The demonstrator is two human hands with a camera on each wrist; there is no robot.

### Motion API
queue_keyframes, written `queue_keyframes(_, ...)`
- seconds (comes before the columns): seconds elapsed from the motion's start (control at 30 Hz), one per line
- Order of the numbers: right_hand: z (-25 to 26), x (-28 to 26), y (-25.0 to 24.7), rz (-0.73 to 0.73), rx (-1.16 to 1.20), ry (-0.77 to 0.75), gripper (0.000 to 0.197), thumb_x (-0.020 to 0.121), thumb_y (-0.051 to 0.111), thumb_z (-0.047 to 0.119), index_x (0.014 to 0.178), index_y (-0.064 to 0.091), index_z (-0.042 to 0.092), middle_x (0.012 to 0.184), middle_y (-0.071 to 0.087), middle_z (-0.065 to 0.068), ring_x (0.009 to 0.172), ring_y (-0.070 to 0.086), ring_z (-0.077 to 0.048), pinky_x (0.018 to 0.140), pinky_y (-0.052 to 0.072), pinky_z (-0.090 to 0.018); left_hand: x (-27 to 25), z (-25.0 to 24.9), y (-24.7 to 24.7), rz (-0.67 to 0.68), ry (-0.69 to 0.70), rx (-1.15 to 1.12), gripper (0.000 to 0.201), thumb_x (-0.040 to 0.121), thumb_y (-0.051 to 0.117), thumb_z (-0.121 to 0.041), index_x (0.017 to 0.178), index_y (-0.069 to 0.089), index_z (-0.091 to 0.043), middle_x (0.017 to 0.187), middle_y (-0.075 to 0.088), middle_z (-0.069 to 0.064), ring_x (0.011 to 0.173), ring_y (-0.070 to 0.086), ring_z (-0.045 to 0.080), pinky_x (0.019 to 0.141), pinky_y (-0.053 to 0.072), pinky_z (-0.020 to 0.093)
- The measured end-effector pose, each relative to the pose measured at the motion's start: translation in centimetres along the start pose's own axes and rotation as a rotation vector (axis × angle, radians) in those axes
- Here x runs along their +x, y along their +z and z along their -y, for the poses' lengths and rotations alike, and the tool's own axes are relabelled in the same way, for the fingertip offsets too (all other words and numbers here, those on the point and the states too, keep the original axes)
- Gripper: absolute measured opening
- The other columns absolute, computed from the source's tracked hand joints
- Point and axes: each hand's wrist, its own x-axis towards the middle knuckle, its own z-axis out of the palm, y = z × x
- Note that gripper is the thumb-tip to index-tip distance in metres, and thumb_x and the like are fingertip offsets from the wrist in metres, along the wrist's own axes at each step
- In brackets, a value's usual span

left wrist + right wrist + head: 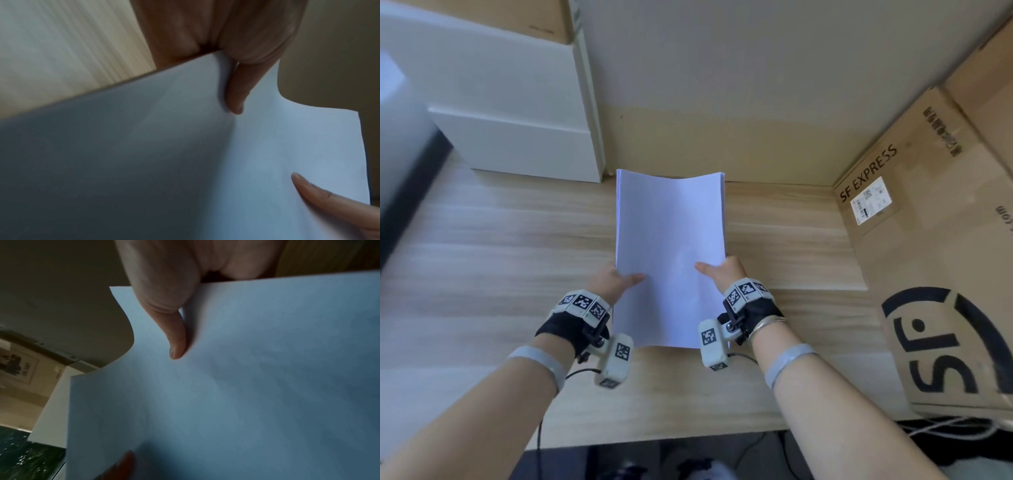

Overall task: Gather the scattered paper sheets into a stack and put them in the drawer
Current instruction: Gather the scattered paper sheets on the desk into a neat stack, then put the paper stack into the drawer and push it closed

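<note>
here we see the stack of paper (669, 246) in the middle of the head view, held above the wooden table (482, 240) with its long side running away from us toward the top of the frame. the left hand (616, 282) grips the stack at its left edge, thumb laid across the top sheet and the fingers hidden underneath; the right hand (722, 272) does the same at the right edge, its thumb pointing in toward the centre. both hands are closed on the paper, one on each long edge, in the lower half of the stack. the far end of the sheets bows down a little in the middle, and at the upper right corner we can make out several sheet edges lying nearly flush. in the left wrist view the thumb presses on the white sheet near its upper centre, and the other hand's thumb shows at the lower right of that frame; the right wrist view mirrors this. at the upper left of the head view stands a white drawer unit (524, 137) on the table, well apart from the paper; we cannot tell whether a drawer is open. along the right edge of that frame sit cardboard boxes (914, 219), one printed with "sf express". each wrist carries a band with black and white marker squares.
</note>
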Motion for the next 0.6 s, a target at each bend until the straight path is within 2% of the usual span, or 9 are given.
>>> queue_keyframes(0.1, -1.5, -1.3, 0.3, 0.041, -0.040, 0.007, 0.056, 0.081, 0.071, 0.029, 0.121, 0.054, -0.007, 0.117, 0.063, -0.016, 0.109, 0.061, -0.028, 0.088, 0.046, -0.030, -1.6, 2.3, 0.7, -0.016, -0.033, 0.008, 0.047, 0.082, 0.068, -0.021, 0.122, 0.057, 0.000, 0.120, 0.064, 0.023, 0.107, 0.063, 0.039, 0.099, 0.046, 0.050)
queue_keyframes(0.2, -2.7, -3.1, 0.3, 0.109, -0.071, 0.023, 0.062, 0.082, 0.070, 0.027, 0.129, 0.046, -0.005, 0.129, 0.057, -0.013, 0.119, 0.055, -0.029, 0.097, 0.044, -0.031, -4.3, 3.7, 1.6, -0.071, -0.083, 0.037, 0.042, 0.085, 0.065, -0.023, 0.116, 0.060, 0.005, 0.114, 0.065, 0.022, 0.102, 0.064, 0.038, 0.094, 0.048, 0.042)
queue_keyframes(0.27, -3.4, -4.3, 0.2, 0.150, -0.085, 0.034, 0.057, 0.087, 0.065, 0.022, 0.131, 0.041, -0.006, 0.127, 0.051, -0.004, 0.122, 0.051, -0.027, 0.094, 0.040, -0.027, -5.9, 4.5, 2.1, -0.102, -0.097, 0.046, 0.036, 0.086, 0.064, -0.023, 0.109, 0.062, 0.003, 0.103, 0.065, 0.020, 0.089, 0.062, 0.032, 0.085, 0.049, 0.040)
queue_keyframes(0.3, -3.8, -4.7, 0.3, 0.163, -0.087, 0.039, 0.058, 0.089, 0.063, 0.022, 0.134, 0.038, -0.005, 0.131, 0.049, -0.007, 0.125, 0.049, -0.027, 0.095, 0.038, -0.027, -6.9, 4.8, 2.3, -0.119, -0.101, 0.040, 0.030, 0.086, 0.063, -0.023, 0.103, 0.061, 0.002, 0.096, 0.062, 0.016, 0.081, 0.059, 0.028, 0.077, 0.049, 0.038)
queue_keyframes(0.37, -4.6, -5.5, 0.6, 0.197, -0.119, 0.045, 0.065, 0.089, 0.062, 0.025, 0.138, 0.031, -0.004, 0.142, 0.043, -0.014, 0.130, 0.044, -0.028, 0.101, 0.036, -0.031, -8.3, 5.8, 2.5, -0.129, -0.126, 0.083, 0.032, 0.087, 0.061, -0.028, 0.099, 0.058, 0.002, 0.089, 0.057, 0.014, 0.063, 0.052, 0.025, 0.060, 0.046, 0.036)
queue_keyframes(0.43, -5.2, -6.5, 1.3, 0.225, -0.148, 0.060, 0.069, 0.090, 0.061, 0.027, 0.141, 0.026, -0.004, 0.146, 0.036, -0.016, 0.133, 0.039, -0.029, 0.104, 0.034, -0.033, -9.5, 6.7, 2.6, -0.140, -0.157, 0.116, 0.034, 0.088, 0.059, -0.029, 0.101, 0.059, 0.002, 0.082, 0.056, 0.014, 0.056, 0.049, 0.024, 0.053, 0.042, 0.036)
queue_keyframes(0.47, -5.5, -6.9, 1.7, 0.238, -0.160, 0.063, 0.070, 0.090, 0.061, 0.027, 0.141, 0.024, -0.004, 0.147, 0.035, -0.016, 0.134, 0.038, -0.029, 0.104, 0.034, -0.033, -10.2, 7.1, 2.5, -0.149, -0.167, 0.115, 0.032, 0.089, 0.059, -0.028, 0.103, 0.059, 0.001, 0.076, 0.056, 0.012, 0.057, 0.047, 0.024, 0.053, 0.039, 0.035)
queue_keyframes(0.53, -6.2, -7.6, 2.6, 0.268, -0.173, 0.064, 0.070, 0.090, 0.060, 0.026, 0.141, 0.023, -0.005, 0.147, 0.035, -0.017, 0.134, 0.038, -0.029, 0.104, 0.034, -0.033, -11.2, 8.5, 2.2, -0.172, -0.201, 0.111, 0.048, 0.089, 0.059, -0.028, 0.114, 0.056, 0.013, 0.071, 0.058, 0.013, 0.067, 0.053, 0.030, 0.061, 0.038, 0.035)
queue_keyframes(0.6, -6.7, -8.5, 3.9, 0.287, -0.197, 0.063, 0.070, 0.090, 0.061, 0.027, 0.141, 0.024, -0.004, 0.145, 0.036, -0.016, 0.133, 0.039, -0.029, 0.104, 0.035, -0.034, -11.7, 10.5, 1.7, -0.184, -0.197, 0.074, 0.052, 0.087, 0.062, -0.026, 0.120, 0.054, 0.013, 0.091, 0.066, 0.022, 0.084, 0.062, 0.034, 0.075, 0.043, 0.037)
